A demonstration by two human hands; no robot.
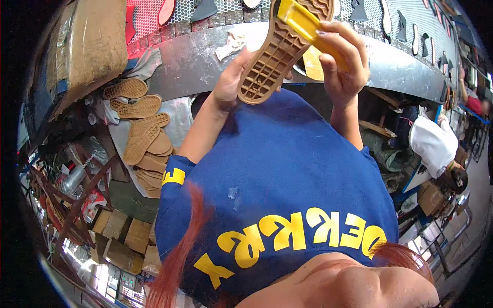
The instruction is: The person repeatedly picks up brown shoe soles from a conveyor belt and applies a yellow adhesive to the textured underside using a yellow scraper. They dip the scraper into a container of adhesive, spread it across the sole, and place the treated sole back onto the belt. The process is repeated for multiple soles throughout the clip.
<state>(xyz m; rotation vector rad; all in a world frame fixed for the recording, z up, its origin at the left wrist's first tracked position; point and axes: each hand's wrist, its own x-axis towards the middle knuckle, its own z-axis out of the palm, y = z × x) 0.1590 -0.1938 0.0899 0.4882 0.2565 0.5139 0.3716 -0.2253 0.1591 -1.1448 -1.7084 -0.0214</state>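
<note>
Your left hand [229, 84] gripped the tan shoe sole [275, 54]; your right hand's [345, 61] fingers [339, 38] clenched a yellow tool [303, 23] against it.

I'm looking at a shoe workshop: tan rubber soles [141, 133] lie piled beside a metal bench [195, 61], more sole shapes [416, 38] sit on a mesh rack [436, 31], cardboard boxes [123, 241] stack below, and another worker [436, 149] bends nearby.
</note>
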